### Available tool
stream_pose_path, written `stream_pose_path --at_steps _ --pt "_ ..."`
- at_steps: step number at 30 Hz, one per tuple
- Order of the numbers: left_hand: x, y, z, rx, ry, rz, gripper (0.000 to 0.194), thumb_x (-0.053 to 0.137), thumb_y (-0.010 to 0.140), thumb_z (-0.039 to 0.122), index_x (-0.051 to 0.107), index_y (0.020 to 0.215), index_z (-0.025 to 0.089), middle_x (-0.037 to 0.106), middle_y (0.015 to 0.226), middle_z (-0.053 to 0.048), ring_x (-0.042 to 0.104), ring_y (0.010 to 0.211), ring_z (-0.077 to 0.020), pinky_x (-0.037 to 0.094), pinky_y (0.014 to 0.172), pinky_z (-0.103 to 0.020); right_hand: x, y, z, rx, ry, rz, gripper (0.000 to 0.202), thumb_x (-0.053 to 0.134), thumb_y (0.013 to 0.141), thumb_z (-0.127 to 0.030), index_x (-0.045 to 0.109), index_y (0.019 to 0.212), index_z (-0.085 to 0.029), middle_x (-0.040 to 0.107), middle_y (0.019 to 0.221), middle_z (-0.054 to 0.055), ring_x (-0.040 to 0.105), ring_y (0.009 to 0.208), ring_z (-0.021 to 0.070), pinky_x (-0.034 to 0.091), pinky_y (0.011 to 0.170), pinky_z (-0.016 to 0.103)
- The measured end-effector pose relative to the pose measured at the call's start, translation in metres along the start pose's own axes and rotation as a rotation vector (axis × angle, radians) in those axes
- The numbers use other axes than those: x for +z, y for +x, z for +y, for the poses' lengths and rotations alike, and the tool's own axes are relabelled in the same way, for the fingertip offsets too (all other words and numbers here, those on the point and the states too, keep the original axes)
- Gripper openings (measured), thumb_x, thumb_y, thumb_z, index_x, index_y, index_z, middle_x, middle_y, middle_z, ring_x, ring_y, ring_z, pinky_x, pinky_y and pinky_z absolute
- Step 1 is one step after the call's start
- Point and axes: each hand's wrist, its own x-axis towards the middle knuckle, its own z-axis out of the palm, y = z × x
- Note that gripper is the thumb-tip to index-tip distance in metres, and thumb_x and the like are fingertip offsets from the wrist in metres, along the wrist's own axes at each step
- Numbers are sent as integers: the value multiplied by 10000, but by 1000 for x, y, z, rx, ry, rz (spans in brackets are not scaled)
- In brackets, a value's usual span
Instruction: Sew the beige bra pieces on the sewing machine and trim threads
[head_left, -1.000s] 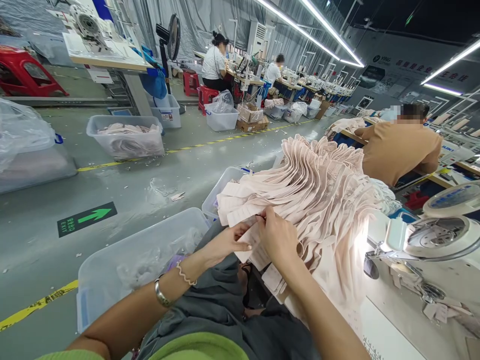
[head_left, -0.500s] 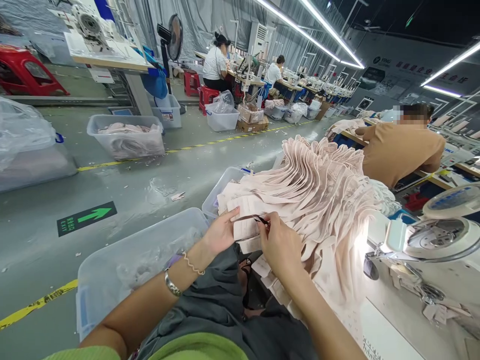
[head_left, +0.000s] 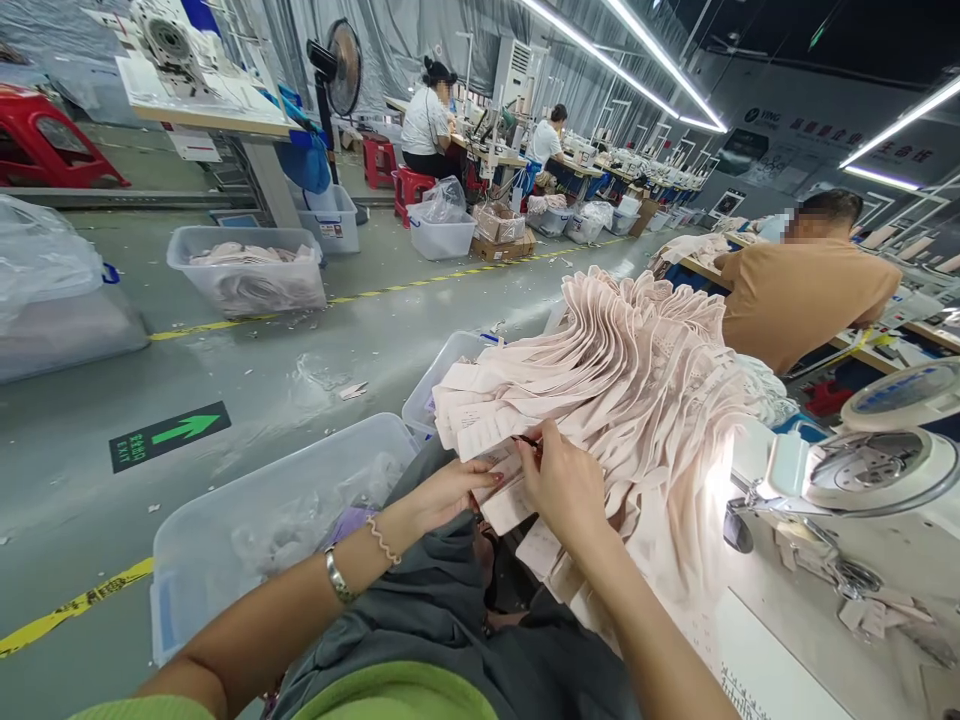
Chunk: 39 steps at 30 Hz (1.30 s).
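Note:
A large heap of pale pink fabric pieces [head_left: 600,350] lies in layered folds before me, its strap-like ends hanging towards my lap. My left hand [head_left: 450,492] pinches one pale strap end [head_left: 504,505] from below, thumb on top. Just to the right, my right hand [head_left: 562,480] is closed round a small dark tool [head_left: 527,441] that looks like thread snips. Most of it is hidden by the fingers, and its tip lies by the fabric edges. Faint printed marks show on some strap ends.
A clear plastic bin [head_left: 277,520] with bags in it stands at my left, another bin [head_left: 450,370] beyond it. At right is a lit sewing machine [head_left: 862,470]. A co-worker in a brown top [head_left: 806,290] sits ahead right. A bin of fabric [head_left: 247,270] stands across the aisle.
My left hand has moved down and slightly right, onto a lower strap end. The dark tool, stretched between my hands before, is now mostly hidden at my right fingers.

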Motion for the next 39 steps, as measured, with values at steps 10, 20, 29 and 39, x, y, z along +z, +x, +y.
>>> stream_pose_path --at_steps 10,20,29,39 --pt "31 10 63 287 -175 159 436 685 830 135 674 1266 147 781 1035 -110 732 999 -286 547 971 -413 -20 -28 29 -173 1 -205 221 526 1008 -387 684 1068 -245 761 940 22 717 830 212 370 610 281" --pt "35 1 61 119 -247 -109 403 519 933 188 636 1304 79 744 1148 -166 703 1090 -301 487 1053 -477 -25 -18 19 -90 51 -24 256 419 1037 -299 642 1136 -222 713 1093 52 700 873 217 392 635 297" --pt "40 -1 56 113 -250 60 340 550 922 169 694 1227 124 761 1119 -116 694 1110 -281 502 1043 -408 -4 5 -3 -14 -43 25 152 489 980 -299 588 1052 -210 751 860 36 717 764 249 274 560 300" --pt "22 -15 26 101 -22 -8 491 844 642 32 739 1109 145 761 1118 -103 713 1023 -256 535 961 -361 1 0 8 -4 92 104 125 536 967 -320 584 1023 -220 750 845 22 710 743 232 280 573 287"
